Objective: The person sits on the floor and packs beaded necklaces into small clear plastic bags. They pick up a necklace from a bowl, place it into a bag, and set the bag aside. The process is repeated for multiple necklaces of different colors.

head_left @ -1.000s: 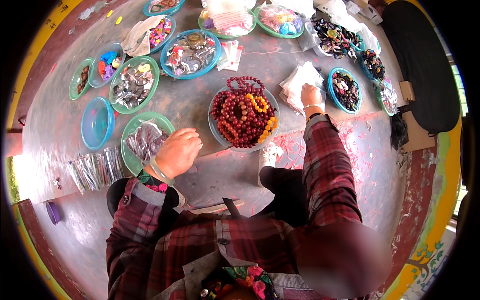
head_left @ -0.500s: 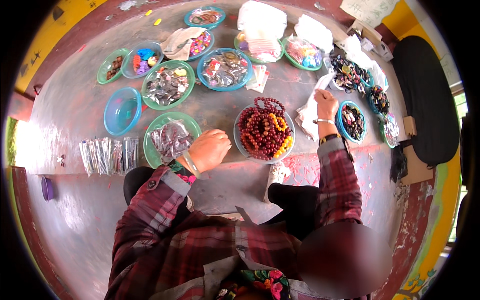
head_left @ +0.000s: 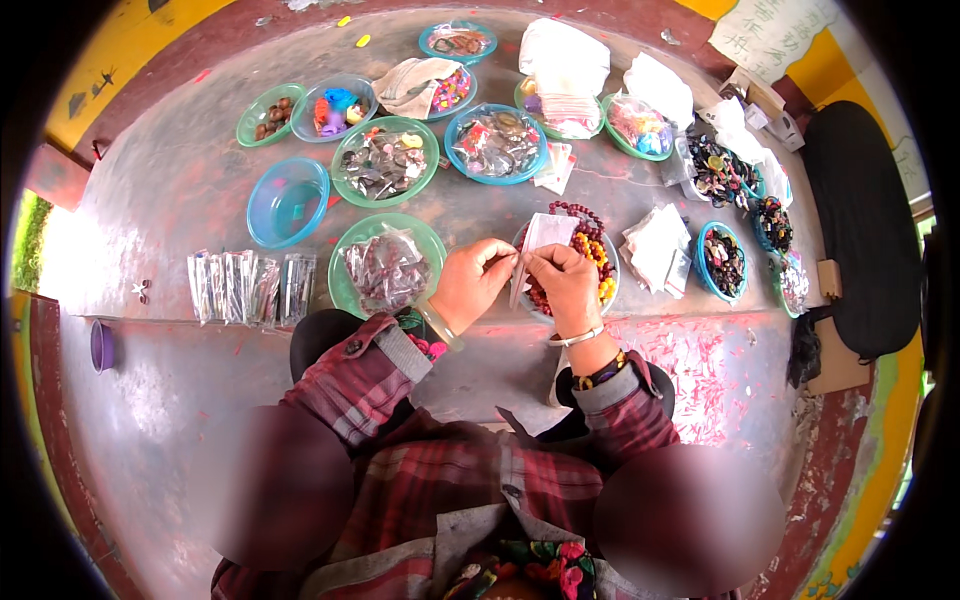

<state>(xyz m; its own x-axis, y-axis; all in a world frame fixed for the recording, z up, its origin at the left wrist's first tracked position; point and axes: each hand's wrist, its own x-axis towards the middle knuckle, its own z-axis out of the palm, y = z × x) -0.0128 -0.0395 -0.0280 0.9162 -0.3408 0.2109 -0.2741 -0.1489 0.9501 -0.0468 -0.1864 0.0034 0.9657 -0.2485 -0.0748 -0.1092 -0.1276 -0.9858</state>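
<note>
Both hands meet in front of me at a small whitish plastic bag [head_left: 549,231]. My right hand [head_left: 568,292] pinches its lower edge between thumb and fingers. My left hand [head_left: 470,285] is closed at the bag's left edge, thumb and fingertips together. Beneath the bag is a bowl heaped with dark red and yellow bead strings [head_left: 598,255], partly hidden by the bag and my right hand. Left of my left hand stands a green bowl [head_left: 432,243] of bagged dark red beads [head_left: 385,268]. A stack of whitish bags [head_left: 657,248] lies right of the bead bowl.
Several basins of bagged trinkets stand farther back, with a blue basin [head_left: 268,232] at left. Rows of thin packets [head_left: 235,287] lie by the ledge edge. Bowls of dark small items [head_left: 720,262] and a black oblong object [head_left: 858,230] are at right.
My right hand has come left from the bag stack to the bead bowl with a bag. My left hand has moved in to meet it. The view has shifted.
</note>
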